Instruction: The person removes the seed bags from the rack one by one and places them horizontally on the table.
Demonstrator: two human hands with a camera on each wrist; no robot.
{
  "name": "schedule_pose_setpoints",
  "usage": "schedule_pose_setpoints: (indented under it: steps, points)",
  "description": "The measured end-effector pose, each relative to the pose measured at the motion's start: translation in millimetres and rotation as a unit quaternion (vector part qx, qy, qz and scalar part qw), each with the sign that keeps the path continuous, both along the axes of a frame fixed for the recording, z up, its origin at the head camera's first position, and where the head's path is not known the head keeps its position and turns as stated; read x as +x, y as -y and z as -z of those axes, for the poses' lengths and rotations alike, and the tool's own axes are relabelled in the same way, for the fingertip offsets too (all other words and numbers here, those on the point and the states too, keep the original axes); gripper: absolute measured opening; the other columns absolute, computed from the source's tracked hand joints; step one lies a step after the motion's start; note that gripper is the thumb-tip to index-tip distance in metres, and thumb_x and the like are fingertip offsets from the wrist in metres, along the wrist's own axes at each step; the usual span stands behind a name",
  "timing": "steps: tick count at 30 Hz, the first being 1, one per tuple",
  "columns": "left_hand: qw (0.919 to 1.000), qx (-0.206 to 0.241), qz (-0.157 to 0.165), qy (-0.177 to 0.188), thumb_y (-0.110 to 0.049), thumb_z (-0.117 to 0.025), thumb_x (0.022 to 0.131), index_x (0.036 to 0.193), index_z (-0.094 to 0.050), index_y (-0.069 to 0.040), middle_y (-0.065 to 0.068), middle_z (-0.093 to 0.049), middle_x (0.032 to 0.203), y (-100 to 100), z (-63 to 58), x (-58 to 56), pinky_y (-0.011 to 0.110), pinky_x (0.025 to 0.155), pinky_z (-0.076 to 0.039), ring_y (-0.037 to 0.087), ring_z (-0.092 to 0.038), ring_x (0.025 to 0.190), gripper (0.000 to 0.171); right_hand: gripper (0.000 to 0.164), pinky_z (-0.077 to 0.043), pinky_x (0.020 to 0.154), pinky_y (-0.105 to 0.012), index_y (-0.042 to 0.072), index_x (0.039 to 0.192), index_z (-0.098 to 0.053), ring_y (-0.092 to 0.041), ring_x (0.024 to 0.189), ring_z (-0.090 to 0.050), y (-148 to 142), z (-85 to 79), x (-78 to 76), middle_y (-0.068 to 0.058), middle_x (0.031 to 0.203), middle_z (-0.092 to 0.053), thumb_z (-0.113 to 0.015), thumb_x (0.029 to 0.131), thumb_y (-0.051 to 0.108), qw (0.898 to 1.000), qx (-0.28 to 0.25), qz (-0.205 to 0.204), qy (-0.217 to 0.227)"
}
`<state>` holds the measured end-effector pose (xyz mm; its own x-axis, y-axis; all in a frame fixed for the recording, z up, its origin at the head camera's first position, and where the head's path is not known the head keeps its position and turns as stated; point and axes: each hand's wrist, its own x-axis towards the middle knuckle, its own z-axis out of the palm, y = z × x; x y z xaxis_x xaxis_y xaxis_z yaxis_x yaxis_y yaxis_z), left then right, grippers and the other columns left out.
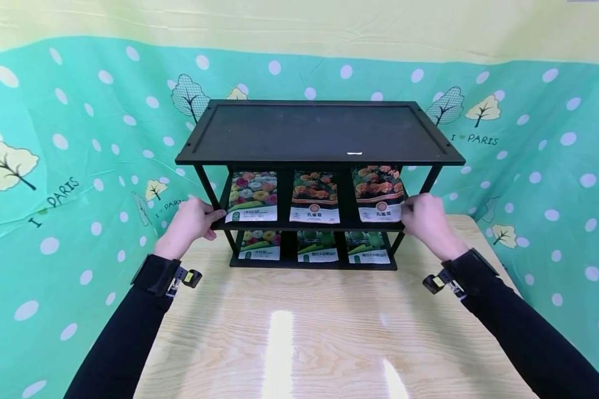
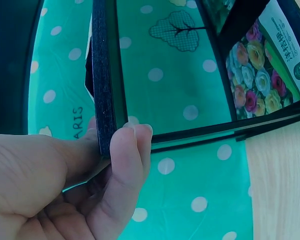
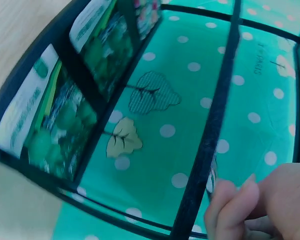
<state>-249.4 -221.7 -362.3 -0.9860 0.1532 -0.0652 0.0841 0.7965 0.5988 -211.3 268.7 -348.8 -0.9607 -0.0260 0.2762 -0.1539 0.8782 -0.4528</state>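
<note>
- Toward the far edge of the table (image 1: 329, 343), the black rack (image 1: 309, 133) stands between both hands; whether lifted cannot be told. Judged risk: uneven handling could tilt it, sliding printed packets (image 1: 314, 197) frontward.
- Middle shelf (image 1: 284, 226), front left corner: left hand (image 1: 188, 224) pinches the frame.
- Front right corner: right hand (image 1: 429, 224), fingers curled, apparently grips the shelf; pinching of the adjacent packet (image 1: 378, 194) unconfirmed.
</note>
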Motion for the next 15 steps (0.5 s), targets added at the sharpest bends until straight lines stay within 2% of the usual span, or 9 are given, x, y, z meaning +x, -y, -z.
schedule_pose_setpoints:
  steps: [4,10,15]
  points:
    - [0.9999,0.001,-0.003,0.015,-0.024,-0.058,0.108,0.101,-0.077,0.006,0.009,-0.071,0.063,0.8,1.2,-0.9,0.039,0.068,-0.062,0.021,-0.074,0.06,0.036,0.029,-0.045,0.039,-0.028,-0.013,0.095,-0.074,-0.013,0.043,-0.061,-4.0,-3.5,7.0,-0.012,0.059,-0.068,-0.049,0.098,0.001,0.999,-0.034,0.012,0.002]
    - [0.9997,-0.004,-0.003,0.025,-0.025,-0.057,0.108,0.101,-0.077,0.005,0.007,-0.071,0.062,0.9,0.2,-4.1,0.041,0.073,-0.062,0.022,-0.075,0.062,0.037,0.031,-0.044,0.04,-0.023,-0.014,0.111,-0.07,-0.013,0.046,-0.06,-11.9,-11.0,19.2,-0.013,0.067,-0.068,-0.054,0.104,0.011,0.996,-0.089,0.03,0.005]
    - [0.9995,-0.011,-0.006,0.029,-0.027,-0.056,0.108,0.101,-0.077,0.005,0.006,-0.072,0.062,-1.0,-1.1,-6.9,0.042,0.075,-0.062,0.022,-0.076,0.063,0.038,0.037,-0.05,0.046,-0.023,-0.014,0.124,-0.064,-0.013,0.052,-0.063,-21.3,-15.2,30.3,-0.019,0.079,-0.07,-0.054,0.107,0.017,0.989,-0.142,0.032,0.04]
